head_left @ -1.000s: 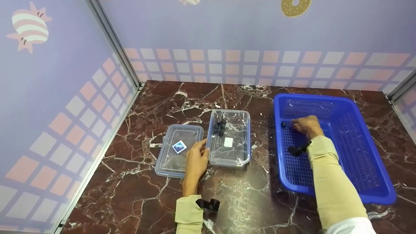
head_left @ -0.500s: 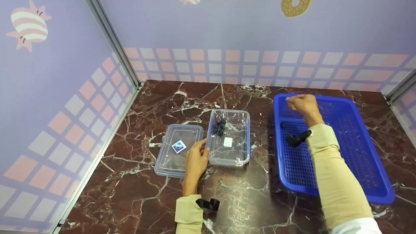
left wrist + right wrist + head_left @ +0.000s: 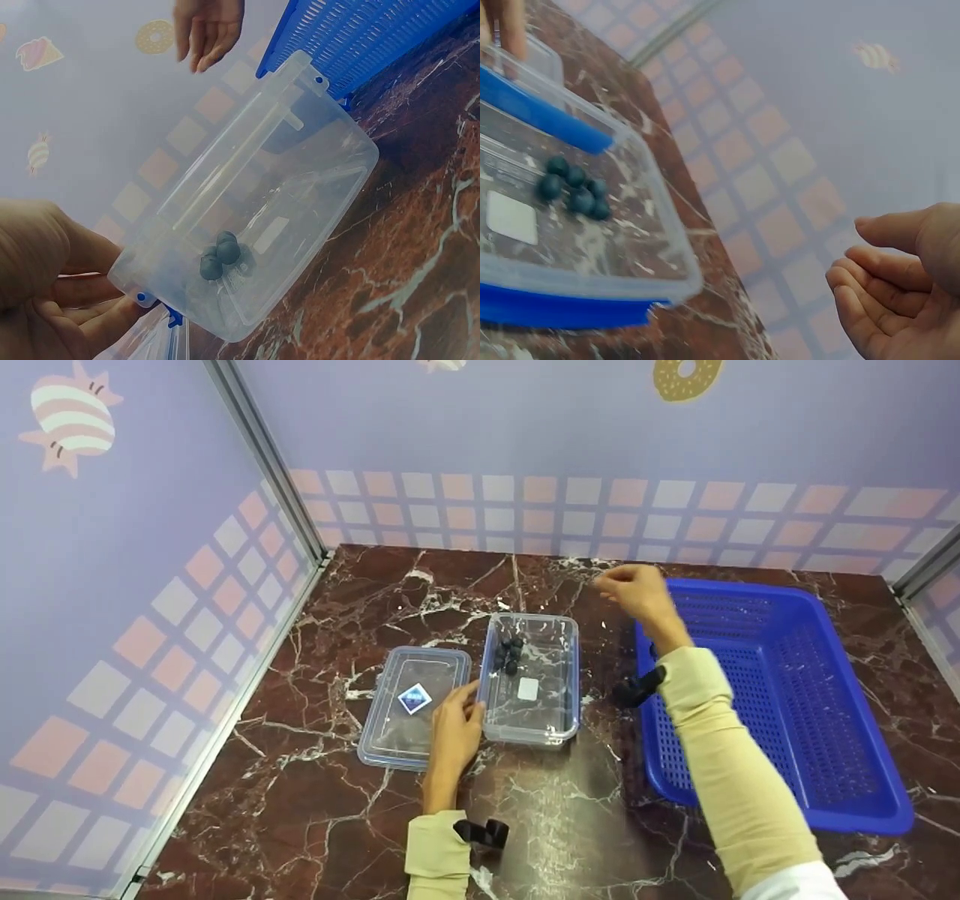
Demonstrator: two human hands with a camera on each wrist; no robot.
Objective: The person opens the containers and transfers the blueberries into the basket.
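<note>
Clear plastic meets the left hand (image 3: 452,733): its fingers rest against the near left corner of the open container (image 3: 531,679), thumb along the box's left wall, not curled round it; the left-wrist view shows the same fingers (image 3: 71,315) spread at that corner; the right hand (image 3: 636,589) hangs in the air above the counter (image 3: 322,802), between the container's far right corner and the far left corner of the blue basket (image 3: 832,690), fingers loosely curled and drawn together; whether they pinch anything I cannot tell, and the right-wrist view shows only bent fingers (image 3: 870,289) with nothing plainly in them; a small cluster of dark blue balls (image 3: 508,653) lies in the container's far left part, beside a white label on its floor; just left of the container, touching the left hand's side, lies the flat lid (image 3: 412,706) with a blue diamond sticker; the basket stands toward the counter's right edge, well apart from the lid.
</note>
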